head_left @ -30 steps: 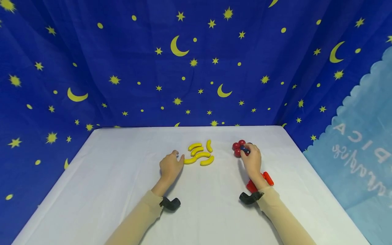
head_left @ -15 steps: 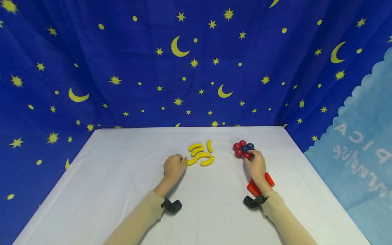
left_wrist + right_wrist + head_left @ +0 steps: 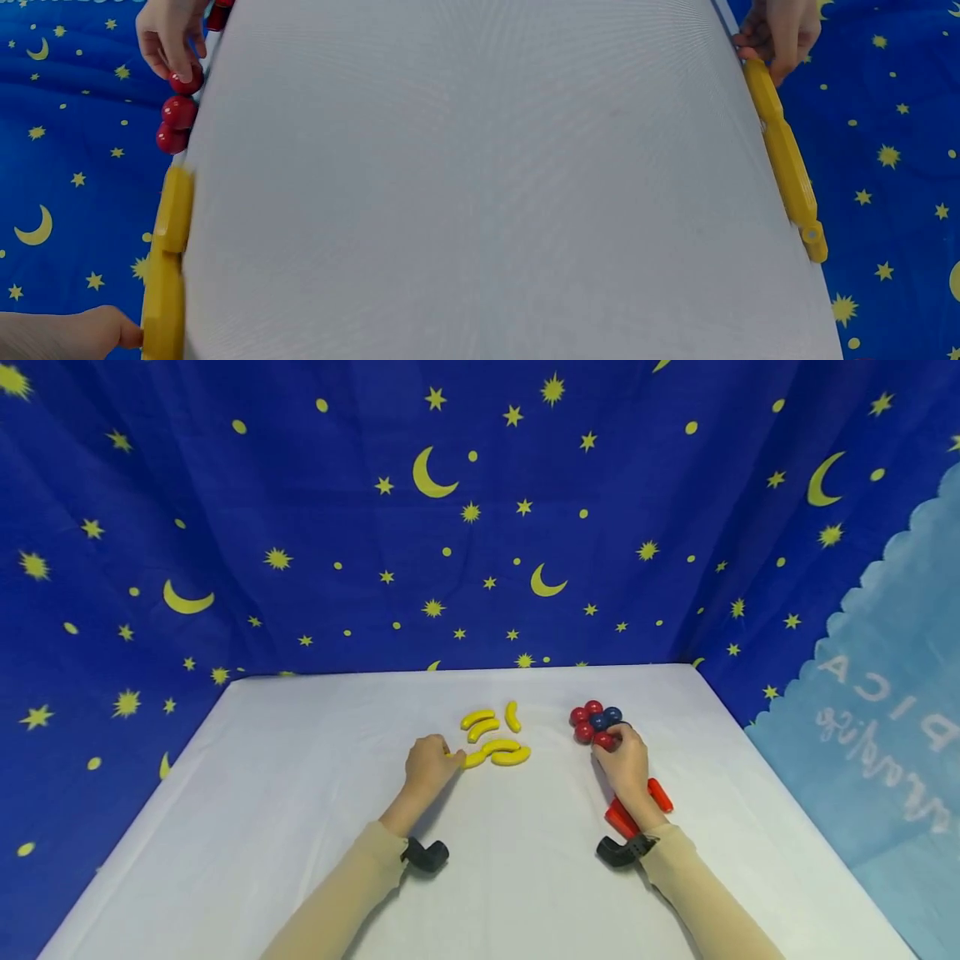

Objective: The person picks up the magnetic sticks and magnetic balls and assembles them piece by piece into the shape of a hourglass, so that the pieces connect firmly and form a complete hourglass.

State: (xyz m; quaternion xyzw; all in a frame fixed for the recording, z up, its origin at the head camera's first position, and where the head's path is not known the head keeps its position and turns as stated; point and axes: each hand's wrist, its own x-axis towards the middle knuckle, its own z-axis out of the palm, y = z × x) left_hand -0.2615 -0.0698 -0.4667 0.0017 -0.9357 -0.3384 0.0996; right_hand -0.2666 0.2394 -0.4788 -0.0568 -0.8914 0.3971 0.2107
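My left hand point(image 3: 431, 768) pinches the end of a yellow toy banana point(image 3: 474, 760) lying on the table. In the right wrist view, the thumb and fingers of that hand sit at the tip of the banana point(image 3: 762, 84). Its other end lies close to a second toy banana point(image 3: 501, 746), with a third banana point(image 3: 512, 757) just beside that one. My right hand point(image 3: 626, 762) holds a shiny red ball point(image 3: 602, 740) at the near side of a cluster of red and dark blue balls point(image 3: 584, 732). The left wrist view shows its fingers on the red ball point(image 3: 185, 81).
More toy bananas point(image 3: 483, 729) lie behind the near ones. Partly under my right forearm are red elongated pieces point(image 3: 621, 819). The white table point(image 3: 510, 877) ends at a blue curtain point(image 3: 360, 527) with moons and stars.
My left hand has shifted right with the banana, and the bananas to its right have slid and turned. My right hand has moved from a blue ball to the near red one.
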